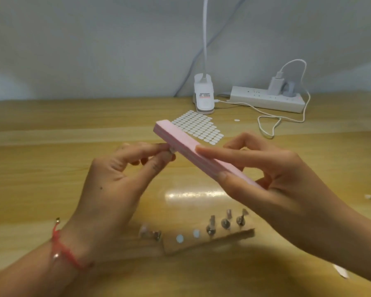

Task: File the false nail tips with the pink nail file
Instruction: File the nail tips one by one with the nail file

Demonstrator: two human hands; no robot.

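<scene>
Nearest, a cardboard strip (pixel 223 240) on the bench (pixel 41 168) carries three mounted tips (pixel 225 221). Above it, the left hand (pixel 116 179) has its grip pinched on one false nail tip (pixel 172 150), touching the edge of the pink nail file (pixel 180 142). The right hand (pixel 272 179) grips the file's near end, forefinger along its top. The file looks light and stiff. The tip is tiny and likely springy, best pinched at its base. Beyond lies a sticker sheet (pixel 198 127).

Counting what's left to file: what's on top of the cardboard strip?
Three false nail tips on metal stands, with two white dots left of them. Neither left hand nor right hand covers the cardboard strip.
</scene>
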